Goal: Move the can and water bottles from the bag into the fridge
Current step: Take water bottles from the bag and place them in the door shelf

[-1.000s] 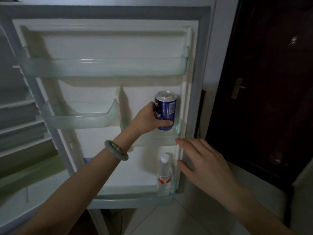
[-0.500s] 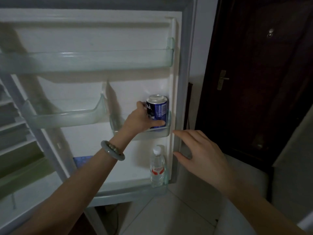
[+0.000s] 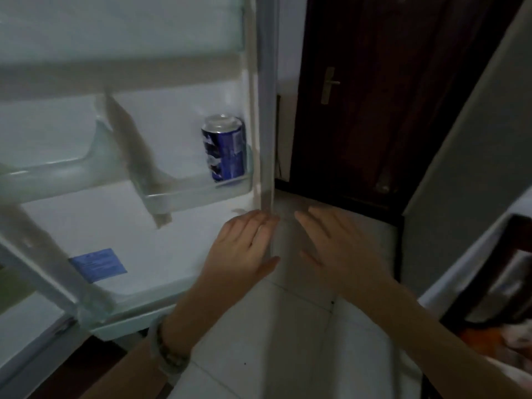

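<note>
A blue can [image 3: 225, 151] stands upright in the small clear shelf [image 3: 184, 197] on the inside of the open fridge door [image 3: 178, 116], against the door's right edge. My left hand [image 3: 244, 249] is below the can, fingers spread, resting at the door's right edge with nothing in it. My right hand [image 3: 339, 249] hovers just right of that edge, fingers apart and empty. The water bottle lower in the door is hidden behind my left hand. The bag does not show clearly.
A dark wooden door [image 3: 359, 96] with a brass handle [image 3: 329, 84] stands behind the fridge door. A grey wall [image 3: 466, 156] rises at the right. Pale floor tiles [image 3: 273, 341] lie below my arms. Blurred orange and white things [image 3: 501, 338] sit at the lower right.
My left hand has let go of the can and dropped to the door's right edge. The can stays in the door shelf. The view has swung right and down.
</note>
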